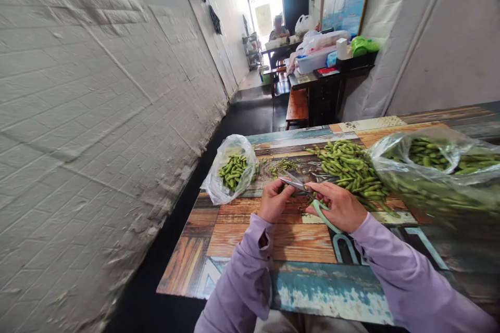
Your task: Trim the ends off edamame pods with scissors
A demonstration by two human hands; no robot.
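Note:
My right hand (339, 206) grips a pair of scissors (325, 217) with pale green handles, the blades pointing left towards my other hand. My left hand (274, 201) is closed in a pinch near the blade tips, on what looks like an edamame pod, mostly hidden by the fingers. Just beyond the blades lie small green trimmings (284, 166). A heap of edamame pods (347, 166) spreads on the table behind my right hand. To the left, an open clear plastic bag (249, 153) contains more pods (233, 173).
A large clear bag of pods (425, 153) stands at the right of the wood-patterned table (273, 242). A white brick wall (78, 114) runs along the left. Farther back are a bench (297, 105), a loaded table (302, 81) and a seated person (278, 31).

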